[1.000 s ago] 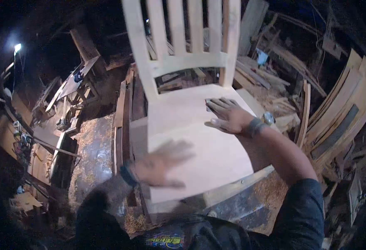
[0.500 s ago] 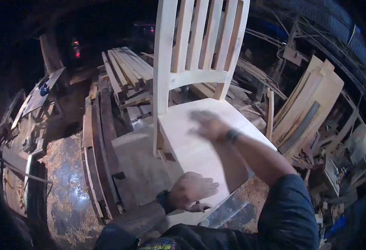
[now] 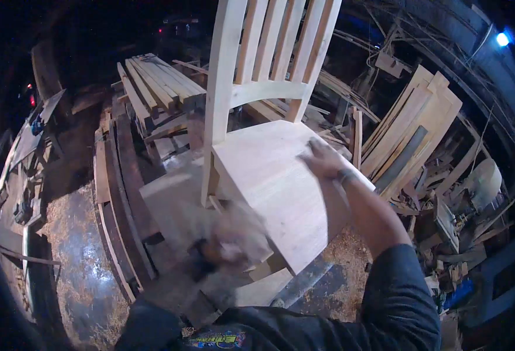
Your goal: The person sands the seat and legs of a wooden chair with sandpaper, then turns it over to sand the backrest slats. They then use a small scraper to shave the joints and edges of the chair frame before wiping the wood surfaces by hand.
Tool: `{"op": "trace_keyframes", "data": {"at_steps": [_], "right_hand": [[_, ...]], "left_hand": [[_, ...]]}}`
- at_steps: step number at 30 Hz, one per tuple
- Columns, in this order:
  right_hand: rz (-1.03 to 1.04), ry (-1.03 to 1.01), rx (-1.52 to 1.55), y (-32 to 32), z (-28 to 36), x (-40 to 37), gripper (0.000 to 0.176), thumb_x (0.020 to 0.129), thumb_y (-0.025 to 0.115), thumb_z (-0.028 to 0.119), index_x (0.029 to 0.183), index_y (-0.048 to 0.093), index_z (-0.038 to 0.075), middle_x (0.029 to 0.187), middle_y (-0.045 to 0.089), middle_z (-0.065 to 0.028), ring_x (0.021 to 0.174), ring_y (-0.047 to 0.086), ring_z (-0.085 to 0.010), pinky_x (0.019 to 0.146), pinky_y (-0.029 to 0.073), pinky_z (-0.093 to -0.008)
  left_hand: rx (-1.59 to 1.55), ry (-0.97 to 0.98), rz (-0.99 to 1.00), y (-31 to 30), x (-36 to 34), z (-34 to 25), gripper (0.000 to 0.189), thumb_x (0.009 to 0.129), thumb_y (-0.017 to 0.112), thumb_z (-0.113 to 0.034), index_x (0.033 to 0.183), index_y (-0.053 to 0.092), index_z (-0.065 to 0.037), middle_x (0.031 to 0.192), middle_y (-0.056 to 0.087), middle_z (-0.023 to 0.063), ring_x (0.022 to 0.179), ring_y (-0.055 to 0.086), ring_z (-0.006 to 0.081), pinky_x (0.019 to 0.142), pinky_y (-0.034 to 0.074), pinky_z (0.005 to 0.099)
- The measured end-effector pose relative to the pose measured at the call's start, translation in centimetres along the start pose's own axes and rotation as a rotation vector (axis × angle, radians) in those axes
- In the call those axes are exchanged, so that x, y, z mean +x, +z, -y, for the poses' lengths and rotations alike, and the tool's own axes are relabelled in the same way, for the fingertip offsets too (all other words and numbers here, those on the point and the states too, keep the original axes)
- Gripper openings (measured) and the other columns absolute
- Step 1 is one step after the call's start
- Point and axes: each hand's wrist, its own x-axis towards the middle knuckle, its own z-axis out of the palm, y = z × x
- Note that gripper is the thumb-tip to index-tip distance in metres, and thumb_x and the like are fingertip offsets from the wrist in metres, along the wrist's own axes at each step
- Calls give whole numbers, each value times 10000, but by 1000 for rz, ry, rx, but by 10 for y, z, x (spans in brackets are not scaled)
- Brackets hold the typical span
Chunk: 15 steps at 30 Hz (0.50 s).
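Note:
A pale wooden chair with a slatted back (image 3: 269, 90) stands in front of me, its flat seat (image 3: 278, 181) facing up. My right hand (image 3: 324, 161) lies on the right side of the seat, fingers spread and slightly blurred, with nothing seen in it. Beside the seat's left front edge is my left hand (image 3: 234, 240), heavily smeared by motion. Its fingers cannot be made out, nor whether it touches the chair.
Stacked planks (image 3: 163, 85) lie behind the chair. Long dark boards (image 3: 125, 193) run along the left. Curved panels (image 3: 406, 128) lean at the right above scrap wood. Shavings cover parts of the floor (image 3: 93, 263).
My left hand has moved left off the seat's front area. My right hand has shifted toward the seat's right edge. The view has turned, and the chair appears slightly further left and higher.

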Motion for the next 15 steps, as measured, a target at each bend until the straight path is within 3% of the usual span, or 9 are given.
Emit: {"op": "trace_keyframes", "data": {"at_steps": [1,2,3,4,7,10,11,13,15], "right_hand": [[-32,65,-115,7,-5,-1,772,949,661,586,1437,565,-4,1554,495,-231,1468,430,-382,1231,326,-469],[-20,-198,-60,16,27,-9,769,940,665,583,1438,565,5,1549,496,-236,1467,424,-398,1235,312,-486],[4,-426,132,2,79,-34,767,924,670,596,1424,577,21,1556,487,-242,1466,422,-404,1242,291,-508],[5,-548,125,2,115,-54,742,907,701,576,1407,588,39,1569,480,-226,1467,421,-395,1240,284,-515],[150,-595,204,-13,80,-69,732,917,723,544,1453,568,72,1605,451,-194,1500,390,-365,1251,266,-506],[80,124,42,-22,-63,-53,739,950,701,523,1465,545,16,1605,447,-203,1522,377,-334,1273,255,-458],[-65,142,-175,-25,-76,-61,785,921,724,537,1460,538,-4,1565,487,-227,1492,421,-344,1261,281,-456],[71,257,108,-19,-44,-52,823,902,725,569,1481,521,21,1557,490,-231,1473,435,-363,1249,293,-471],[9,-293,96,-9,46,-65,793,895,728,577,1449,547,39,1553,491,-221,1444,451,-383,1224,318,-494]], "left_hand": [[-91,-56,-221,-21,7,-1,324,986,665,-324,1124,640,-32,1094,709,109,997,673,234,878,517,392],[-150,-102,-514,-44,18,-3,357,994,664,-307,1179,598,-8,1124,689,110,1000,655,211,877,518,377],[8,-86,-727,-74,44,-1,398,1001,663,-289,1234,556,15,1154,669,110,1003,638,189,877,520,363],[550,-133,-916,-94,96,-3,413,996,694,-218,1265,515,39,1205,652,122,1062,621,184,925,502,348],[1185,-223,-980,-211,147,44,563,939,788,-298,1339,572,36,1226,676,118,1099,630,185,925,505,322],[596,-568,-732,-229,177,41,471,916,816,-309,1252,699,0,1148,727,79,1028,672,168,903,521,318],[561,-518,-753,-238,175,52,432,915,817,-310,1217,725,-16,1131,737,70,1009,683,164,907,528,317],[487,-424,-781,-260,160,86,356,914,818,-314,1147,778,-47,1097,757,53,972,706,156,915,542,317],[379,-385,-692,-254,158,73,357,957,771,-260,1260,748,-73,1235,744,64,1132,690,149,1010,530,293]]}}
